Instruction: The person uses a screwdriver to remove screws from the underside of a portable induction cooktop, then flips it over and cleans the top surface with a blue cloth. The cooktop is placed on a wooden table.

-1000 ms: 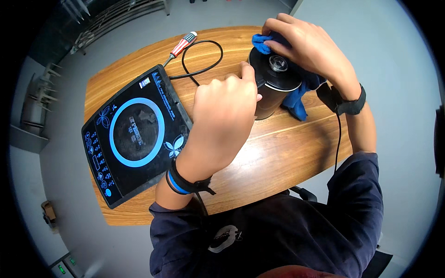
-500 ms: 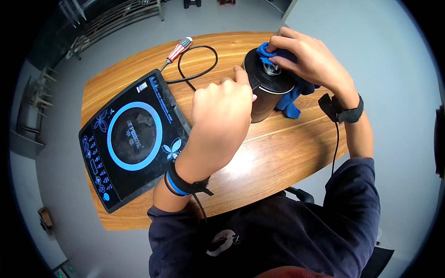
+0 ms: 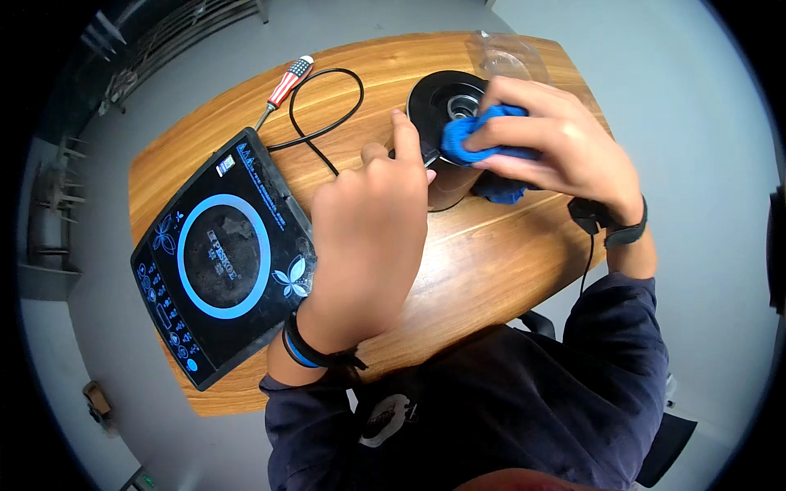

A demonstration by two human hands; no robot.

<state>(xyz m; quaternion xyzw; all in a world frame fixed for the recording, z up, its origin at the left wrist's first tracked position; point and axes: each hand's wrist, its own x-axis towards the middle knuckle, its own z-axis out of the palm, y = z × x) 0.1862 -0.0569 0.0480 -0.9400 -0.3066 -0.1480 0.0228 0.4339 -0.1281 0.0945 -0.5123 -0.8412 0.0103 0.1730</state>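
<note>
Okay, head view, your only one. Your right hand (image 3: pixel 565 143) has its grip closed on a bunched blue cloth (image 3: pixel 463 143), thumb and fingers pinching it. That wad sits at the right side of the pot's black lid (image 3: pixel 426 102), near the clear round knob (image 3: pixel 463 105). A lower fold of the cloth hangs beside the wall.

Your left hand (image 3: pixel 368 221) is at the pot's near-left side, back of the hand up, index finger stretched toward the lid rim. A bit of black handle (image 3: pixel 429 154) shows by the thumb. Other fingers curl out of sight, so I can't tell whether that grip is closed on the handle.

Pot (image 3: pixel 449 190) stands upright on the wooden tabletop (image 3: pixel 475 254), far side, right of middle, lid on. Clear plastic piece (image 3: pixel 524 56) lies behind it near the far edge.

Left of your left hand: flat black induction cooker (image 3: pixel 225 258), blue ring on top, set at an angle. Screwdriver (image 3: pixel 291 82) with a striped handle lies at its far corner, next to a looped black cable (image 3: pixel 361 94). You've got dark straps on both wrists; a thin wire (image 3: pixel 588 262) drops from the right one.
</note>
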